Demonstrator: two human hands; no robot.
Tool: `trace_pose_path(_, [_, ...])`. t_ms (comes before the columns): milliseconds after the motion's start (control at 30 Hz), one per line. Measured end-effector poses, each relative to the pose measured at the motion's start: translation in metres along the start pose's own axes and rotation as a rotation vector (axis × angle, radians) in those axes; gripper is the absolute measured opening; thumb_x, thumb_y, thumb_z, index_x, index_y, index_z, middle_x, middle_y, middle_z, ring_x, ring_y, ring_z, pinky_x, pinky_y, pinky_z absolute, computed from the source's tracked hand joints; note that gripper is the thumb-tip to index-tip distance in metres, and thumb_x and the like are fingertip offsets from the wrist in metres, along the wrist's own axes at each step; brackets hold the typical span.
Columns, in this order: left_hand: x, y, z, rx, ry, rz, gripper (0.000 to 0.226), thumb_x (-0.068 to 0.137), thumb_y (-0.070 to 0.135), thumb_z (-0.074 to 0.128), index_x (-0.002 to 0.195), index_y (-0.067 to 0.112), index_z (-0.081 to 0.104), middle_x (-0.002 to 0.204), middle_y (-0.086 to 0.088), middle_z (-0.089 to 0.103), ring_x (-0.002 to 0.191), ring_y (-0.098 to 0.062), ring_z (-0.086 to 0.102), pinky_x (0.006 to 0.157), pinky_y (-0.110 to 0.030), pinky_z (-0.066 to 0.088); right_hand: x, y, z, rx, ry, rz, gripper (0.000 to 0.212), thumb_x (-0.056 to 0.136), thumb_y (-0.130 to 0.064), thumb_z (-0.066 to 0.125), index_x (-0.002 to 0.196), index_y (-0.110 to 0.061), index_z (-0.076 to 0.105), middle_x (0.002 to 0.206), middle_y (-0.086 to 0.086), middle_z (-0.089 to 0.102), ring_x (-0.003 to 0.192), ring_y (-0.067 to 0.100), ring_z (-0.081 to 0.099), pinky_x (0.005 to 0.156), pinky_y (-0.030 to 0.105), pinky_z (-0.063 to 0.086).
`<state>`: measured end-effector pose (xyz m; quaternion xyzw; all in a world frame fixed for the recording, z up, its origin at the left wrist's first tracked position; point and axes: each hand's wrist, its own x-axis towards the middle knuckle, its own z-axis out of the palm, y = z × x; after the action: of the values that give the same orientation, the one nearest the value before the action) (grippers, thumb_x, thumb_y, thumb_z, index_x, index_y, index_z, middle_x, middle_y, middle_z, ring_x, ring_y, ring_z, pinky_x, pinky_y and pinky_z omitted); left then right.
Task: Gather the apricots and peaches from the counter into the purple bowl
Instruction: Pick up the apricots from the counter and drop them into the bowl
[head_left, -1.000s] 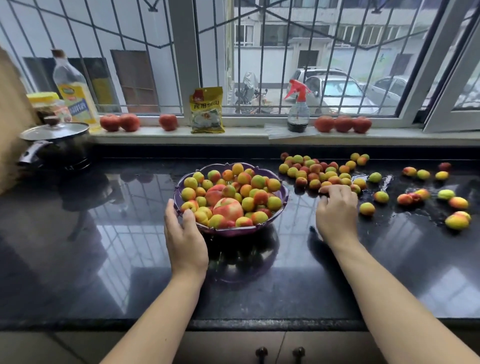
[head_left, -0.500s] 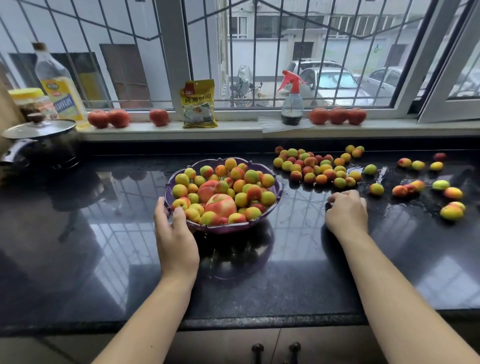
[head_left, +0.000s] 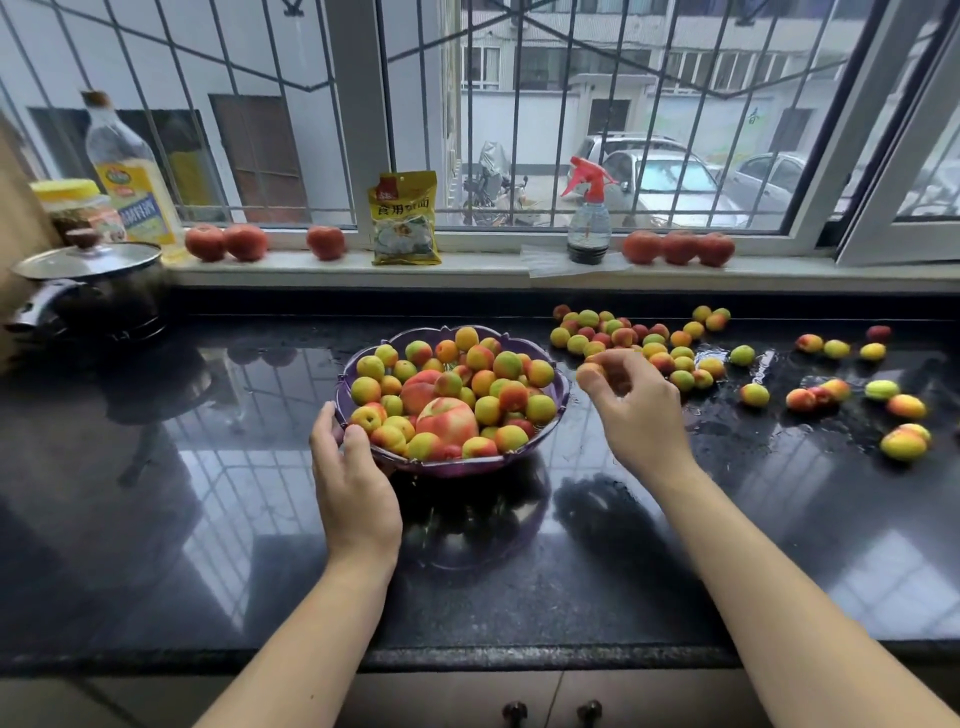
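Observation:
The purple bowl (head_left: 557, 397) stands mid-counter, heaped with apricots and two larger peaches (head_left: 447, 418). My left hand (head_left: 356, 480) holds the bowl's near-left rim, thumb outside and fingers at the edge. My right hand (head_left: 636, 410) hovers just right of the bowl, fingers curled round small apricots (head_left: 589, 370). A dense pile of apricots (head_left: 631, 340) lies on the counter behind that hand. More loose apricots (head_left: 904, 441) are scattered toward the right.
The black counter (head_left: 208, 493) is glossy and wet on the right. A lidded pot (head_left: 88, 291) stands at far left. On the sill are an oil bottle (head_left: 130, 176), a yellow packet (head_left: 405, 218), a spray bottle (head_left: 587, 213) and several tomatoes (head_left: 678, 248).
My right hand has lifted off the counter with apricots picked up and moved left toward the bowl. My left hand stays on the bowl's rim.

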<state>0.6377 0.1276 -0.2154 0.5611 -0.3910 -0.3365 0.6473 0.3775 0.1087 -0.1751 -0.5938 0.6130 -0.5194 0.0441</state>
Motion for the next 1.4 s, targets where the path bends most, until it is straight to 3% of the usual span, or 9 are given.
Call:
trace_pose_path(133, [-0.001,0.003,-0.001,-0.014,0.005,-0.017,0.043,0.113,0.035,0.039,0.156,0.033,0.039,0.145,0.006,0.048,0.133,-0.015,0.052,0.115,-0.045,0.048,0.007,-0.015,0.02,-0.002,-0.15,-0.034,0.027,0.096,-0.031,0.066,0.119,-0.018,0.063,0.107,0.001,0.067,0.102,0.018,0.061,0.084,0.032,0.054])
trace_pose_path(300, [-0.004,0.009,-0.004,-0.059,-0.02,-0.033,0.036,0.109,0.021,0.05,0.141,0.034,0.039,0.137,0.0,0.052,0.119,-0.012,0.058,0.089,-0.032,0.053,0.0,-0.001,0.023,0.19,-0.027,0.082,0.035,0.103,-0.037,0.052,0.133,-0.02,0.058,0.123,-0.006,0.062,0.113,0.009,0.056,0.09,0.021,0.046])
trace_pose_path(500, [-0.004,0.009,-0.004,-0.02,-0.051,-0.075,0.081,0.087,0.044,0.044,0.166,0.036,0.028,0.16,0.003,0.035,0.143,-0.019,0.044,0.116,-0.049,0.047,-0.004,0.039,0.005,0.215,0.189,0.61,0.026,0.101,-0.018,0.042,0.113,-0.013,0.064,0.096,0.004,0.066,0.087,0.019,0.063,0.064,0.034,0.053])
trace_pose_path(633, [-0.004,0.008,-0.001,-0.004,-0.057,-0.057,0.08,0.088,0.043,0.041,0.166,0.031,0.03,0.161,0.002,0.035,0.14,-0.015,0.044,0.111,-0.036,0.042,-0.004,0.038,0.02,-0.086,0.004,0.476,0.027,0.091,-0.006,0.05,0.11,-0.018,0.066,0.109,0.006,0.066,0.104,0.025,0.059,0.089,0.036,0.049])
trace_pose_path(733, [-0.001,0.006,0.001,-0.035,-0.074,-0.055,0.079,0.089,0.04,0.041,0.166,0.031,0.028,0.16,0.002,0.044,0.143,-0.018,0.048,0.119,-0.044,0.046,0.011,0.037,0.024,-0.267,-0.128,0.44,0.036,0.088,-0.004,0.054,0.122,-0.014,0.061,0.129,0.012,0.052,0.114,0.032,0.054,0.096,0.039,0.044])
trace_pose_path(967, [-0.002,0.007,0.001,-0.045,-0.072,-0.032,0.076,0.09,0.038,0.039,0.165,0.031,0.028,0.153,0.005,0.05,0.136,-0.015,0.053,0.117,-0.046,0.049,0.046,0.052,0.035,-0.728,-0.278,0.209,0.06,0.096,-0.023,0.047,0.153,-0.022,0.029,0.167,0.009,0.01,0.117,0.042,0.057,0.089,0.047,0.049])
trace_pose_path(1100, [-0.002,0.007,0.001,-0.058,-0.073,-0.035,0.078,0.088,0.039,0.041,0.164,0.031,0.031,0.15,0.007,0.052,0.134,-0.013,0.054,0.112,-0.041,0.05,0.053,0.054,0.041,-0.783,-0.302,0.233,0.067,0.098,-0.031,0.041,0.159,-0.023,0.016,0.167,0.015,0.01,0.118,0.043,0.057,0.088,0.047,0.049])
trace_pose_path(1267, [-0.003,0.008,0.001,-0.072,-0.063,-0.061,0.077,0.087,0.038,0.043,0.163,0.034,0.033,0.147,0.011,0.053,0.134,-0.01,0.054,0.115,-0.046,0.049,0.045,0.053,0.04,-0.712,-0.142,0.149,0.038,0.096,-0.023,0.049,0.131,-0.01,0.044,0.14,0.02,0.037,0.1,0.047,0.06,0.071,0.042,0.04])
trace_pose_path(1400, [-0.003,0.009,0.001,-0.071,-0.06,-0.058,0.071,0.092,0.038,0.043,0.163,0.035,0.033,0.144,0.013,0.053,0.129,-0.005,0.055,0.109,-0.038,0.051,0.044,0.056,0.04,-0.708,-0.126,0.169,0.026,0.097,-0.027,0.05,0.112,-0.006,0.057,0.129,0.019,0.042,0.094,0.045,0.06,0.074,0.044,0.047])
